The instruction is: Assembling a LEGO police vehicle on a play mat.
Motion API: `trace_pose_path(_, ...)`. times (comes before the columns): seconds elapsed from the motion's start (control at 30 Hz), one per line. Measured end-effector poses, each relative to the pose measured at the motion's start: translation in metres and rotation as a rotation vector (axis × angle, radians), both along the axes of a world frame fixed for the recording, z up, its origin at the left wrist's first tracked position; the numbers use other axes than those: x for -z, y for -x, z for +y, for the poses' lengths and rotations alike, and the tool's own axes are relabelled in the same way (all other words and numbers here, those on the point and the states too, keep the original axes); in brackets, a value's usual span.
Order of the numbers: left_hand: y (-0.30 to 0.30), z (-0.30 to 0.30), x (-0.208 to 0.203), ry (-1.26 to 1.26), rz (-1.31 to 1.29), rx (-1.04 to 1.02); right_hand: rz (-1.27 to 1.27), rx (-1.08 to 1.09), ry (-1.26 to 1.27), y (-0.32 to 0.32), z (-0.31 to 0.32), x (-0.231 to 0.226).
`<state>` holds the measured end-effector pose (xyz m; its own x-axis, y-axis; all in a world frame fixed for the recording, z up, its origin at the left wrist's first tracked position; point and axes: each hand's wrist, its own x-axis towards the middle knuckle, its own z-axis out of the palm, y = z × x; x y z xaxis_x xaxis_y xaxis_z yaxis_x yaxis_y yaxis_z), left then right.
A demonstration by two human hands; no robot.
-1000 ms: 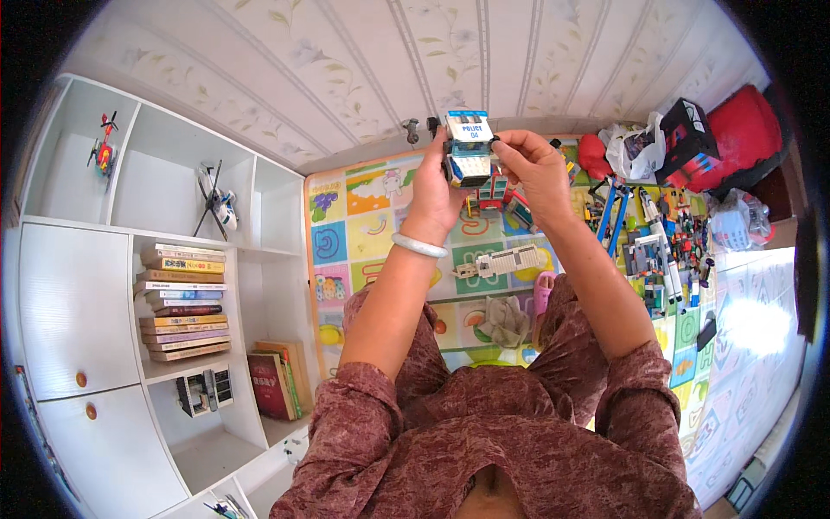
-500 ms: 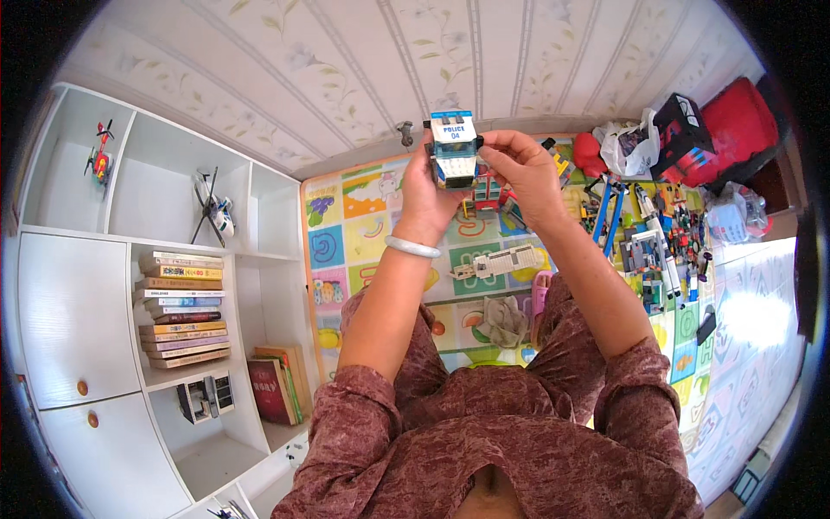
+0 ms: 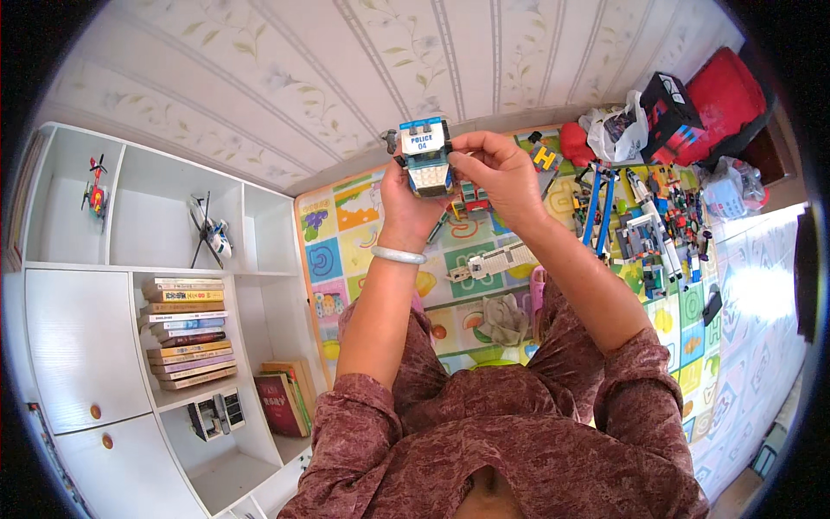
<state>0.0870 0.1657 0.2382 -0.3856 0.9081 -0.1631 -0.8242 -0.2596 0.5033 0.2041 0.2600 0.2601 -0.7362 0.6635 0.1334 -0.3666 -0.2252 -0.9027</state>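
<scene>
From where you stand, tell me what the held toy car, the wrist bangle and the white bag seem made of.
Toy car: almost certainly hard, smooth plastic; rows of studs show on its front. Bangle: perhaps polished stone or glass, pale and smooth; the look leaves it open. White bag: likely thin plastic film, crinkled and limp.

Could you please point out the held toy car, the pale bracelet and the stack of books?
Toy car point(image 3: 428, 161): head view, on its blue windshield.
Pale bracelet point(image 3: 399, 256): head view, on its band.
Stack of books point(image 3: 192, 337): head view, on a mid-stack spine.
</scene>
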Motion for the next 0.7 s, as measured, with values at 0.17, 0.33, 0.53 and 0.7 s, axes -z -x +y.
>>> trace_pose_path(0.17, 0.0, 0.001, 0.0, 0.047, 0.002, -0.02, -0.024, 0.023, -0.064, -0.002, 0.001, 0.0)
trace_pose_path(0.33, 0.0, 0.003, 0.002, 0.03, 0.023, -0.013, -0.069, 0.034, -0.05, -0.003, 0.003, -0.001)
trace_pose_path(0.53, -0.003, 0.006, -0.003, 0.02, 0.146, -0.056, -0.182, 0.078, -0.029, -0.002, 0.006, -0.003)
trace_pose_path(0.7, -0.01, 0.009, -0.011, 0.091, 0.163, -0.145, -0.18, 0.09, -0.009, -0.001, 0.008, 0.005)
